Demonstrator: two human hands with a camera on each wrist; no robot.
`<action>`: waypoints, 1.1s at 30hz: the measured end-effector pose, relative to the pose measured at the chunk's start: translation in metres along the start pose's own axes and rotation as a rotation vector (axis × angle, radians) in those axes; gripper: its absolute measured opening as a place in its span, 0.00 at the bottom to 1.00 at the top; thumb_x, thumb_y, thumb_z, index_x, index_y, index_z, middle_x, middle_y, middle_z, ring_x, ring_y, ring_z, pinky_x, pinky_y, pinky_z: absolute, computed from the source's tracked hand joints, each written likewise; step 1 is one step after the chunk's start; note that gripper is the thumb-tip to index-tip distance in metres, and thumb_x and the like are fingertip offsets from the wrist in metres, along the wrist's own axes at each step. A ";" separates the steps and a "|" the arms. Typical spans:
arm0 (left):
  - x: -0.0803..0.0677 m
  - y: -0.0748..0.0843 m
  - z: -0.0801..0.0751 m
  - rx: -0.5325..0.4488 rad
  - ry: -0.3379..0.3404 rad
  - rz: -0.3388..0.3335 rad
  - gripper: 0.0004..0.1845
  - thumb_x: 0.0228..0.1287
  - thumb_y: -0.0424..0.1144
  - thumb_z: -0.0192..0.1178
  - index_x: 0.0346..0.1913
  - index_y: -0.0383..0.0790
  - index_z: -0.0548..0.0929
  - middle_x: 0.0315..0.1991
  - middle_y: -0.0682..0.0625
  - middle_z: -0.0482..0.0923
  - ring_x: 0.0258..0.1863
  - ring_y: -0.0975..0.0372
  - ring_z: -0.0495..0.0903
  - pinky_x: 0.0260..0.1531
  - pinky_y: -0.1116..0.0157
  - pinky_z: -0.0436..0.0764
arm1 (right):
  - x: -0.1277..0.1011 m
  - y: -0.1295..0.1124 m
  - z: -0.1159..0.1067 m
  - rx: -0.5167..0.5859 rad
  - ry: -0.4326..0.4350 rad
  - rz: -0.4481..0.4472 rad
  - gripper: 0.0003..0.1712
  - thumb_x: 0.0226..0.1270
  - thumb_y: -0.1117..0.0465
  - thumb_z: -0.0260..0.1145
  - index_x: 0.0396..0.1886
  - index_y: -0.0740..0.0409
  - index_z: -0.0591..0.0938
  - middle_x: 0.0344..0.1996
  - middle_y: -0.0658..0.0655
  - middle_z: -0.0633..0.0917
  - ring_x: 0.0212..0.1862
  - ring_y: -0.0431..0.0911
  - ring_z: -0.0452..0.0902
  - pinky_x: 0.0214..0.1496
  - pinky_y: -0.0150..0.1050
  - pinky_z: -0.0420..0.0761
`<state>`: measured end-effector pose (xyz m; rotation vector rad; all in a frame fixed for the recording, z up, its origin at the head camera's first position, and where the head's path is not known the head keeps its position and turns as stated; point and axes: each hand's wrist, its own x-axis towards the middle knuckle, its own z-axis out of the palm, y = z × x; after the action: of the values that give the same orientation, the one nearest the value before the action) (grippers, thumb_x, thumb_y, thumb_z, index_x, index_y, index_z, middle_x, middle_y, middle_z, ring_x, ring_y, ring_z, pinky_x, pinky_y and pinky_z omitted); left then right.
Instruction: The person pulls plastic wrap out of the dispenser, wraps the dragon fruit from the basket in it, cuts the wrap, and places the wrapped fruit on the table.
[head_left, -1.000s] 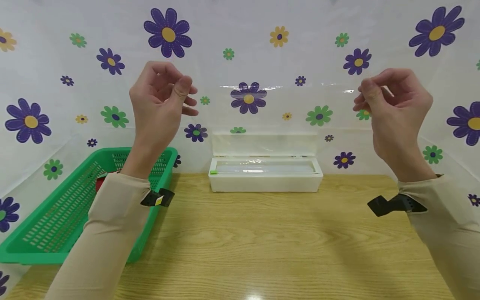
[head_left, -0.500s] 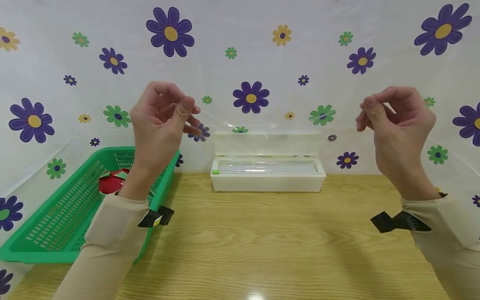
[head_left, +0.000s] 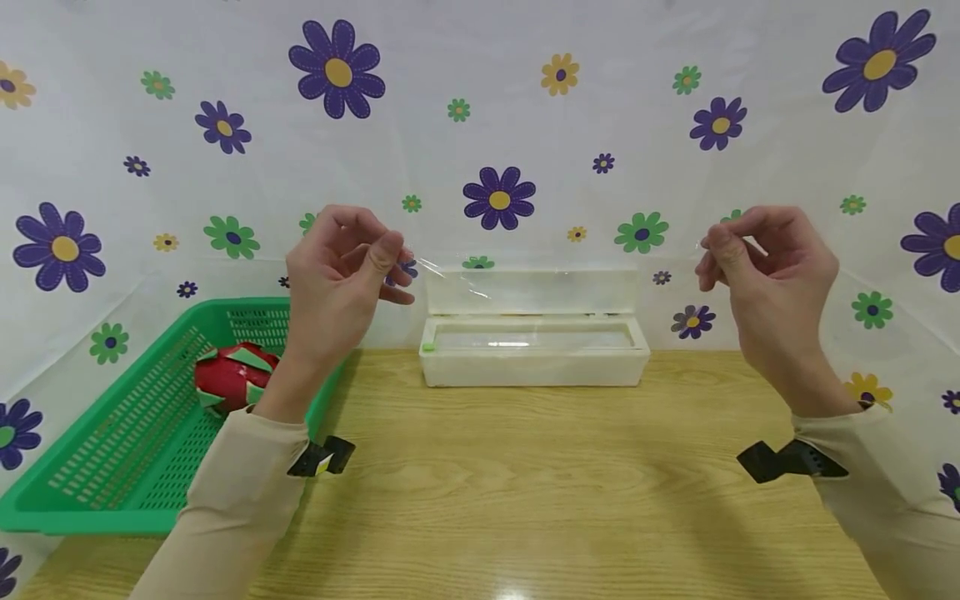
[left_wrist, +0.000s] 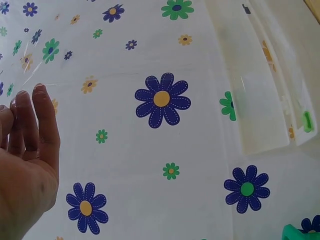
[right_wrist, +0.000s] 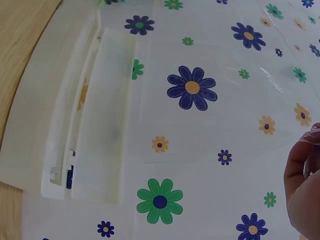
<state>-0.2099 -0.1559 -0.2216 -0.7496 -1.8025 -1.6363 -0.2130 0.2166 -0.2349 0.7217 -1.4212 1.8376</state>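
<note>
A clear sheet of cling film (head_left: 474, 292) spans the air between my two hands, showing mainly as thin glints in the head view. My left hand (head_left: 336, 287) pinches one corner between thumb and index finger, the other fingers loosely bent. On the opposite side, my right hand (head_left: 774, 287) pinches the film the same way. Glints of the film (right_wrist: 270, 77) also appear beside the fingers in the right wrist view. Beyond the hands, a white cling film box (head_left: 534, 368) stands at the table's back with its lid raised and a bright green slider at its left end.
A green plastic basket (head_left: 90, 522) stands at the left, partly behind my left forearm. In it lies a red dragon fruit (head_left: 223, 379) with green scales. The wooden table (head_left: 525, 475) stretches in front of the box, and a flower-patterned sheet (head_left: 420, 67) hangs behind.
Both hands have come down, bringing the film lower until it overlaps the box's raised lid in the head view. More of the dragon fruit shows beside my left wrist.
</note>
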 end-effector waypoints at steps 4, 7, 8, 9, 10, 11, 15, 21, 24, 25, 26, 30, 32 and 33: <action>-0.008 -0.006 0.001 -0.010 0.004 -0.039 0.04 0.71 0.30 0.61 0.44 0.41 0.78 0.32 0.52 0.85 0.25 0.63 0.85 0.27 0.61 0.88 | -0.007 0.005 -0.002 -0.038 -0.019 0.008 0.05 0.68 0.76 0.64 0.43 0.70 0.80 0.32 0.58 0.86 0.24 0.44 0.80 0.30 0.29 0.84; -0.014 -0.011 0.002 -0.007 0.006 -0.070 0.05 0.71 0.30 0.61 0.44 0.43 0.78 0.33 0.52 0.85 0.25 0.63 0.84 0.26 0.61 0.88 | -0.012 0.009 -0.004 -0.066 -0.030 0.034 0.05 0.69 0.76 0.64 0.42 0.68 0.81 0.32 0.57 0.87 0.25 0.44 0.80 0.30 0.28 0.83; -0.017 -0.014 0.002 -0.002 0.006 -0.080 0.05 0.71 0.30 0.61 0.44 0.43 0.78 0.33 0.53 0.85 0.25 0.63 0.84 0.26 0.61 0.88 | -0.015 0.010 -0.005 -0.073 -0.039 0.042 0.05 0.69 0.76 0.64 0.43 0.68 0.81 0.32 0.56 0.87 0.25 0.44 0.80 0.31 0.27 0.84; -0.019 -0.016 0.002 -0.003 0.007 -0.092 0.05 0.71 0.30 0.61 0.44 0.43 0.78 0.33 0.53 0.85 0.25 0.63 0.84 0.26 0.60 0.88 | -0.017 0.012 -0.006 -0.078 -0.045 0.055 0.05 0.69 0.75 0.64 0.43 0.67 0.81 0.32 0.55 0.87 0.26 0.43 0.81 0.31 0.27 0.84; -0.022 -0.019 0.003 -0.003 0.008 -0.104 0.05 0.71 0.30 0.61 0.44 0.43 0.78 0.33 0.53 0.85 0.25 0.63 0.84 0.26 0.60 0.88 | -0.019 0.013 -0.006 -0.072 -0.053 0.070 0.06 0.69 0.76 0.64 0.43 0.67 0.81 0.32 0.55 0.87 0.26 0.43 0.81 0.31 0.27 0.84; -0.024 -0.021 0.003 -0.003 0.008 -0.116 0.05 0.72 0.30 0.61 0.44 0.42 0.77 0.32 0.53 0.85 0.25 0.62 0.84 0.26 0.60 0.88 | -0.022 0.015 -0.007 -0.061 -0.063 0.083 0.06 0.69 0.76 0.63 0.43 0.67 0.80 0.32 0.55 0.86 0.26 0.43 0.80 0.31 0.27 0.84; -0.034 -0.030 0.004 0.003 0.003 -0.167 0.04 0.73 0.32 0.60 0.45 0.39 0.77 0.33 0.53 0.85 0.25 0.62 0.84 0.27 0.59 0.88 | -0.031 0.022 -0.011 -0.069 -0.092 0.125 0.06 0.70 0.77 0.62 0.42 0.66 0.79 0.32 0.55 0.86 0.25 0.44 0.80 0.30 0.27 0.84; -0.045 -0.040 0.005 0.035 -0.021 -0.213 0.06 0.74 0.33 0.59 0.48 0.35 0.75 0.34 0.55 0.85 0.28 0.63 0.84 0.29 0.60 0.89 | -0.044 0.030 -0.016 -0.150 -0.081 0.195 0.06 0.71 0.74 0.63 0.42 0.62 0.80 0.32 0.53 0.86 0.27 0.42 0.81 0.32 0.27 0.84; -0.049 -0.046 0.006 0.030 -0.027 -0.237 0.06 0.74 0.33 0.60 0.48 0.36 0.75 0.34 0.55 0.84 0.28 0.63 0.84 0.29 0.60 0.89 | -0.050 0.035 -0.018 -0.183 -0.065 0.227 0.05 0.71 0.73 0.63 0.42 0.61 0.80 0.31 0.52 0.86 0.26 0.41 0.81 0.32 0.27 0.83; -0.051 -0.048 0.006 0.029 -0.028 -0.244 0.06 0.74 0.33 0.60 0.48 0.36 0.75 0.34 0.55 0.84 0.28 0.63 0.84 0.29 0.60 0.89 | -0.051 0.036 -0.020 -0.193 -0.070 0.232 0.05 0.71 0.73 0.63 0.42 0.62 0.79 0.32 0.52 0.86 0.27 0.41 0.81 0.33 0.27 0.83; -0.052 -0.051 0.006 0.031 -0.030 -0.252 0.06 0.74 0.33 0.60 0.48 0.37 0.75 0.34 0.55 0.84 0.28 0.63 0.84 0.29 0.60 0.89 | -0.052 0.038 -0.021 -0.208 -0.074 0.239 0.05 0.72 0.73 0.63 0.42 0.62 0.79 0.32 0.51 0.86 0.28 0.41 0.81 0.34 0.27 0.84; -0.058 -0.061 0.008 0.043 -0.034 -0.284 0.08 0.73 0.33 0.61 0.48 0.36 0.75 0.34 0.55 0.84 0.28 0.63 0.84 0.29 0.60 0.89 | -0.057 0.045 -0.027 -0.246 -0.091 0.268 0.03 0.73 0.72 0.62 0.43 0.64 0.78 0.32 0.50 0.86 0.30 0.39 0.82 0.39 0.26 0.84; -0.060 -0.065 0.010 0.048 -0.035 -0.299 0.08 0.73 0.33 0.61 0.48 0.36 0.75 0.33 0.56 0.84 0.28 0.63 0.84 0.29 0.60 0.89 | -0.059 0.048 -0.029 -0.251 -0.089 0.291 0.03 0.73 0.71 0.63 0.43 0.64 0.78 0.32 0.49 0.86 0.31 0.39 0.83 0.40 0.26 0.85; -0.061 -0.067 0.011 0.050 -0.035 -0.306 0.07 0.73 0.33 0.61 0.48 0.36 0.75 0.33 0.56 0.84 0.28 0.63 0.84 0.30 0.60 0.89 | -0.059 0.050 -0.030 -0.254 -0.090 0.301 0.03 0.73 0.71 0.63 0.43 0.64 0.78 0.32 0.49 0.86 0.31 0.38 0.83 0.40 0.26 0.85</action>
<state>-0.2196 -0.1519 -0.3120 -0.5014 -2.0553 -1.7692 -0.2171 0.2266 -0.3170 0.4871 -1.8650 1.8136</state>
